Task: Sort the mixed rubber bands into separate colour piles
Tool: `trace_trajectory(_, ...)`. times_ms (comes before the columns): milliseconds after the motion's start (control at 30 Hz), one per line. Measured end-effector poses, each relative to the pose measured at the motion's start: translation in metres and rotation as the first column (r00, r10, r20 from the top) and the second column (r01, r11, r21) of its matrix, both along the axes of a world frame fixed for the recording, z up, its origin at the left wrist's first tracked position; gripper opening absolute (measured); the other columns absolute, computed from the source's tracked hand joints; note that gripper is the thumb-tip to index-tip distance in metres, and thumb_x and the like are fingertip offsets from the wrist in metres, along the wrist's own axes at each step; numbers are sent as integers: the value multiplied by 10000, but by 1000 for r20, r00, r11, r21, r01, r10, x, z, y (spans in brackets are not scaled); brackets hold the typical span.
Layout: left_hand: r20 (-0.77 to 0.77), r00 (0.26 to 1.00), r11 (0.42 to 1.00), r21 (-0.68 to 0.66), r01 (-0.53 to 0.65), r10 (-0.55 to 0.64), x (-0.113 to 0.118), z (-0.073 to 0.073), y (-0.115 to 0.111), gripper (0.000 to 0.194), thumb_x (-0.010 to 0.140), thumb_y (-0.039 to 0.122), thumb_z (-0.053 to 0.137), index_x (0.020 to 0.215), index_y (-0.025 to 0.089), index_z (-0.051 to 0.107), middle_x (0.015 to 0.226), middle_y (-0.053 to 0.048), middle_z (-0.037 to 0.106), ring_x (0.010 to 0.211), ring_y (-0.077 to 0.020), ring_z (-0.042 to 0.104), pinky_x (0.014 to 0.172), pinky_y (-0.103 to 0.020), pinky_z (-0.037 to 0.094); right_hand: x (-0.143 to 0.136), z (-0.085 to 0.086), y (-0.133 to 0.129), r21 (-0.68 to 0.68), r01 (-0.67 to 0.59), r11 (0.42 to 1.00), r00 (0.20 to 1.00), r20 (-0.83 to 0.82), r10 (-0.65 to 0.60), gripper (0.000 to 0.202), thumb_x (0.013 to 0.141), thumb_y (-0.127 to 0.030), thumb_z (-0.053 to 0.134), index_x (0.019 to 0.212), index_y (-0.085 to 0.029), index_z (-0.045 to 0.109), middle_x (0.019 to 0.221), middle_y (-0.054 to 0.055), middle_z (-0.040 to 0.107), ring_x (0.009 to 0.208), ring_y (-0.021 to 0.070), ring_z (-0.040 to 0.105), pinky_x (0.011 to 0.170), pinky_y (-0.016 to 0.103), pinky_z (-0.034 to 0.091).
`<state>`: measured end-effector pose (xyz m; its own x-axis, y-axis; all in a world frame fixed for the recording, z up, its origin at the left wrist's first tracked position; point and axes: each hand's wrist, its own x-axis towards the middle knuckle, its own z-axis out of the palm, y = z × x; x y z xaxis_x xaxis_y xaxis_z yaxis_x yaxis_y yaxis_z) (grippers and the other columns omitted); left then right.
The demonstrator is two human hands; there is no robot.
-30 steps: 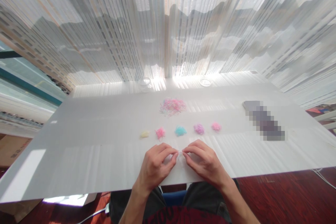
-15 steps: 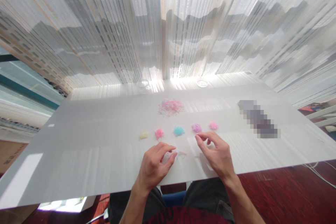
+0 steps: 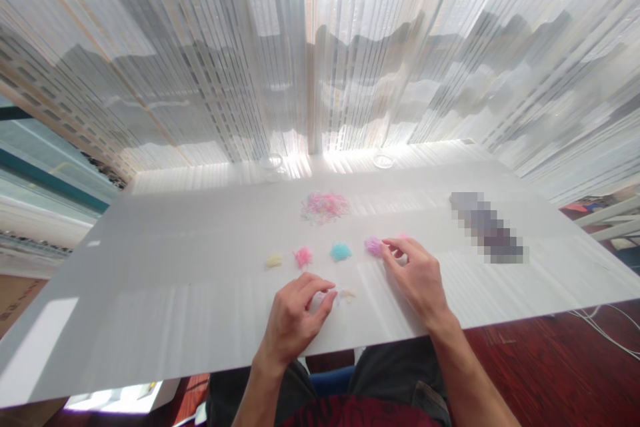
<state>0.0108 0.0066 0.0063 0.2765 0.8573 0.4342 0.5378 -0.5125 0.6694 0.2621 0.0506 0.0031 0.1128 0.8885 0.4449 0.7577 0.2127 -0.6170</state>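
Purple strands [image 3: 372,246] lie heaped, long axis unclear, on a white table [image 3: 150,247] at the right hand's [image 3: 417,282] near-pinched fingertips, any hold indistinct; the left hand [image 3: 295,310], slightly parted, nears a pale strand [image 3: 349,293] lying sideways.

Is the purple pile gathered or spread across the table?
Gathered: the purple pile forms one compact clump on the white table. The right hand is at its edge; whether it touches, I cannot tell.

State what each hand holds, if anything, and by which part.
Left hand: nothing visible between parted thumb and forefinger. Right hand: at the purple strand pile; whether it pinches a strand cannot be told.
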Motion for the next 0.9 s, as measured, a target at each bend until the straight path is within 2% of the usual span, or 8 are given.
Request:
trace_trajectory(100,-4,1000,1000,-5,-8,8,0,0,0,113,1013,228,613,978,201,718,870,-33,726,592,-119,537,588,-248,482,0,1,-7,62,3,998,1000,-9,-3,260,1008,-401,598,957,-198,752,839,53,731,696,197,651,707,351,541)
trace_trajectory(200,-9,1000,1000,6,-26,26,1,-1,1,105,1005,199,610,994,210,714,884,-34,732,693,-148,620,657,-271,513,-7,3,-18,120,-25,992,999,-38,30,167,1017,-306,592,967,-216,723,804,35,705,707,196,642,706,347,543)
trace_trajectory(300,-69,996,998,44,-45,48,2,-2,2,139,982,153,595,1029,215,709,924,-42,735,826,-189,675,752,-321,531,-19,3,-31,106,-203,973,977,-44,208,130,1020,-220,576,1024,-225,706,875,50,710,787,201,657,724,342,559)
trace_trajectory(400,-189,981,997,73,-36,49,3,-2,3,189,931,150,632,1092,215,708,972,-56,730,885,-222,688,776,-362,517,-28,0,-40,17,-432,902,902,7,432,152,996,-202,621,1122,-232,701,974,72,700,906,229,659,801,376,580)
trace_trajectory(467,-241,970,997,80,-20,39,3,-2,3,218,899,175,685,1112,214,710,983,-59,725,899,-234,691,765,-364,504,-31,-2,-43,-39,-491,871,870,39,492,184,967,-199,670,1146,-231,700,1010,81,687,935,245,644,825,407,578)
trace_trajectory(700,-234,972,998,67,-5,20,2,-3,4,117,928,178,693,1027,224,736,951,-37,713,855,-201,684,761,-348,471,-33,-6,-40,-34,-482,876,872,82,483,82,963,-157,673,1010,-214,709,930,66,680,873,234,625,783,397,557)
trace_trajectory(900,-209,977,998,55,-20,31,3,-4,4,96,952,173,667,970,226,745,917,-27,714,830,-191,680,758,-348,462,-34,-7,-39,-29,-481,876,873,76,482,84,966,-152,665,989,-219,711,906,60,691,854,231,637,765,393,557)
